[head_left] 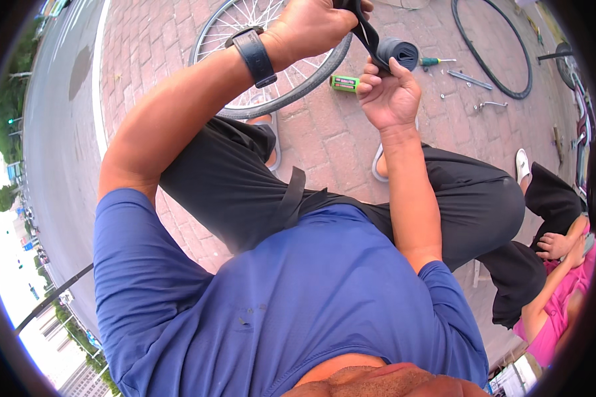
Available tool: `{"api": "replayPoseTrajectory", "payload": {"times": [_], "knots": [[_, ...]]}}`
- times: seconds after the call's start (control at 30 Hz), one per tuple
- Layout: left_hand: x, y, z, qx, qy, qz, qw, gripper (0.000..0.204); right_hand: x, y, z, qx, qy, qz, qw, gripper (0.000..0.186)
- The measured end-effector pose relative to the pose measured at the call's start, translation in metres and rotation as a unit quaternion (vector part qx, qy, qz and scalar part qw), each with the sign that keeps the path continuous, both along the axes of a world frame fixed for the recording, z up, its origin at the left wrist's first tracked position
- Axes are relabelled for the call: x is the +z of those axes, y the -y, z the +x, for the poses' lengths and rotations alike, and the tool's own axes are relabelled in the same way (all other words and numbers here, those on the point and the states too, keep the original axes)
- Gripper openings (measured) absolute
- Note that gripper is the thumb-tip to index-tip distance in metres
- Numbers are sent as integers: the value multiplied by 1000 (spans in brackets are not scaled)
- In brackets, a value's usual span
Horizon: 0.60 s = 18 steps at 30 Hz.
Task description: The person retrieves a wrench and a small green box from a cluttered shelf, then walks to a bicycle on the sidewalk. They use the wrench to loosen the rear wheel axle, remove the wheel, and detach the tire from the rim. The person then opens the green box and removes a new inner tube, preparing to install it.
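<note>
The left hand [314,26], with a dark wristwatch [253,56] strapped just below it, is raised near the top edge of the view and is closed around one end of a flat black rubber inner tube [367,36], which runs down and to the right from that grip. The right hand [389,92] is curled shut on the other end, where the same tube is wound into a tight black roll [400,53] held at the fingertips, so the strip stretches taut between the two hands. Both are held up in front of the person, above the red brick pavement [324,132], not resting on anything. Directly behind the left hand lies a spoked bicycle wheel with a grey tyre [271,99], flat on the bricks. Just beside the right hand's knuckles, on the ground, sits a small green rectangular box [344,83]. Further right lie a green-handled screwdriver [436,61], a flat silver metal tool [469,79] and a few small metal parts, and beyond them a loose black bicycle tyre [493,49] forms a ring on the pavement. The person wears a blue shirt [298,298] and black trousers [245,192]. At the right edge another person in a pink top [563,311] crouches.
</note>
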<state>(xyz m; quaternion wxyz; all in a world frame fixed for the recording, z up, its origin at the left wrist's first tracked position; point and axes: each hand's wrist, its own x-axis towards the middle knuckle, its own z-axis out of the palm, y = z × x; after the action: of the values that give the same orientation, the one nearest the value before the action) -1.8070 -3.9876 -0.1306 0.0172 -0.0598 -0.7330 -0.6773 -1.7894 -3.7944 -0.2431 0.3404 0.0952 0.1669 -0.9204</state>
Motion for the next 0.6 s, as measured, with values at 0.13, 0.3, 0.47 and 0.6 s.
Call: {"api": "replayPoseTrajectory", "payload": {"times": [0.13,0.3,0.47,0.6], "knots": [[3,-5,6,-15,-102,-14,995,32,-7,11,12,43,18,-32,998,44],[20,-2,15,31,-94,-71,992,21,-1,15,24,152,-45,257,953,55],[40,-1,24,80,-177,-200,960,8,12,12,19,32,-302,515,802,38],[49,-3,28,81,-189,-233,951,7,14,24,16,-88,-442,418,789,45]]}}
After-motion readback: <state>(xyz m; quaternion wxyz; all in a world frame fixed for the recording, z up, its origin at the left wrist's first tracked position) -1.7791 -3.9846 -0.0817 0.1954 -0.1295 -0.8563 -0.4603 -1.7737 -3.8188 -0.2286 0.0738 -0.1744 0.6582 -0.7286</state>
